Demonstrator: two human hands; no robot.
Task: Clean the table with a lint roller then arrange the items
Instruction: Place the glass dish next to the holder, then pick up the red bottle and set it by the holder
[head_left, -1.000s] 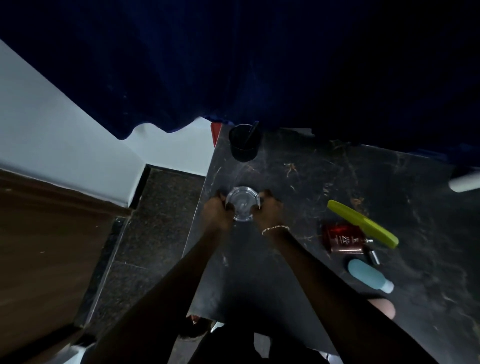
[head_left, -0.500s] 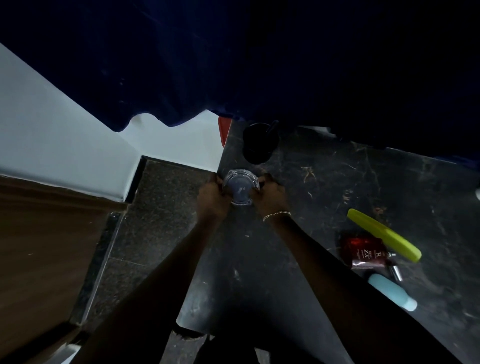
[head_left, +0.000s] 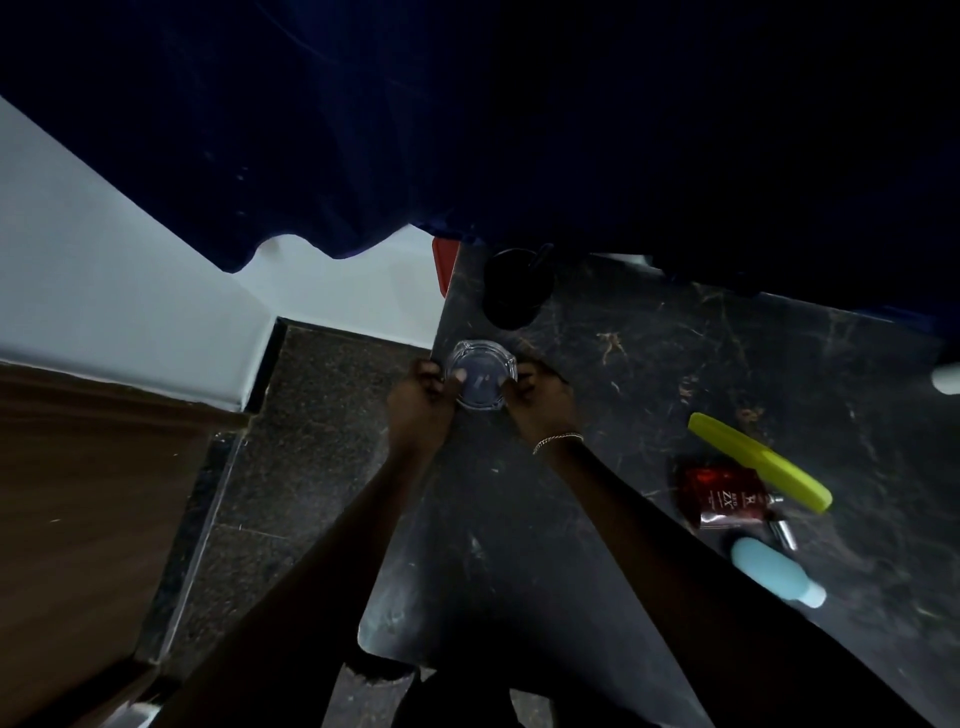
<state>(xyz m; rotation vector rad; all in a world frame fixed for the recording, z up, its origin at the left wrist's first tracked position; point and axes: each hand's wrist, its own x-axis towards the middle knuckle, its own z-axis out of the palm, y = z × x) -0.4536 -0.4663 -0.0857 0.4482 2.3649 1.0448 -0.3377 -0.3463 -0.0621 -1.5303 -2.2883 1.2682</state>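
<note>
Both forearms are bare; no sleeves are visible. The right wrist carries a thin gold-coloured chain bracelet (head_left: 557, 441). No rings are discernible on the hands; lighting is dim.

The bench (head_left: 649, 374) is black stone veined with thin tan and pale streaks. The ashtray (head_left: 480, 374) is clear, colourless glass. The cup (head_left: 517, 291) is black. The comb (head_left: 758, 460) is lime green. The perfume bottle (head_left: 722, 496) is dark red with pale lettering and a silver cap. The small bottle (head_left: 774, 569) is pale blue. The curtain (head_left: 363, 130) is deep navy. The wall (head_left: 104, 270) is white. The floor (head_left: 311, 415) is dark speckled stone. The bracelet (head_left: 558, 441) is gold.
</note>
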